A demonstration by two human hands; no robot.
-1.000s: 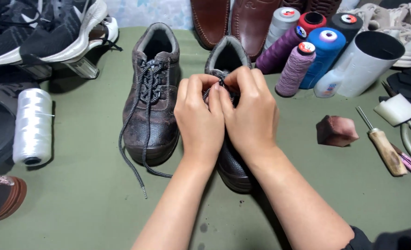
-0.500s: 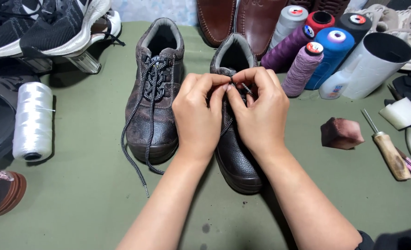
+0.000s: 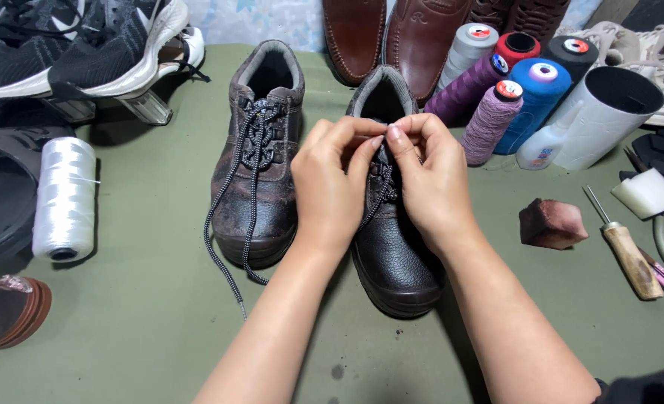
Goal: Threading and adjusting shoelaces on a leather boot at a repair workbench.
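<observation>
**Both hands pinching the lace over the dark shoe**

A dark shoe of pebbled leather is sitting at the centre of the frame, toe rounded and pointing down, its grey padded collar opening toward the top. Both hands are hovering over its tongue. The left hand is curling its fingers inward, thumb and forefinger closing on the speckled lace just above the eyelets. The right hand is mirroring it, fingertips pressing together on the same cord, so the two pinches are nearly touching at the throat of the shoe. The lace is running down from the fingers into the eyelets below, woven and thin.

Just left of it, a second shoe of worn brown leather is lying parallel, its round braided lace trailing loose across the green mat toward the lower left.

In the upper right, thread cones in purple, blue, grey and red are standing clustered, matte and wound tight, beside a white tube. A glossy white spool is lying on its side at the left. A dull reddish block and a wooden-handled awl are resting at the right, well apart from the hands. Black knit sneakers are filling the upper left corner.
</observation>
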